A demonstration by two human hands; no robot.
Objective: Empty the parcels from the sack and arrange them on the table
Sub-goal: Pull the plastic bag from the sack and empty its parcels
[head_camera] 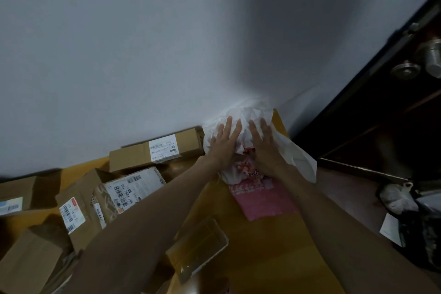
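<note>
**Seating the white parcel in the far right corner**

Obs: Both hands lie flat on the white poly-wrapped parcel (245,114), fingers straight and spread. The left hand (225,143) is on its left half and the right hand (265,148) on its right half. The two are close together but not touching, and neither one grips.

The parcel sits at the far right corner of the yellow surface (262,234), against the wall (143,55). Its near edge overlaps a pink mailer (265,203). A loose flap of its wrap hangs over the right edge, toward the door (381,114).

A long carton (162,150) lies just left of the parcel along the wall. A labelled carton (128,191) and other boxes are heaped further left and nearer. A clear plastic case (200,246) lies near centre. No sack can be picked out with certainty; a dark bag (424,234) lies on the floor to the right.

Step in hand (judgement): pressing the soft parcel down and back so it settles in the corner.

How to do it well:
- Keep the palms flat and the pressure even, since the contents look soft and will bulge sideways.
- Push toward the wall, not the right edge, because the overhanging flap suggests it could slide off there.
- Tuck the flap under before letting go.
- Check that the pink mailer does not get dragged askew.
- Leave a gap to the long carton.
</note>
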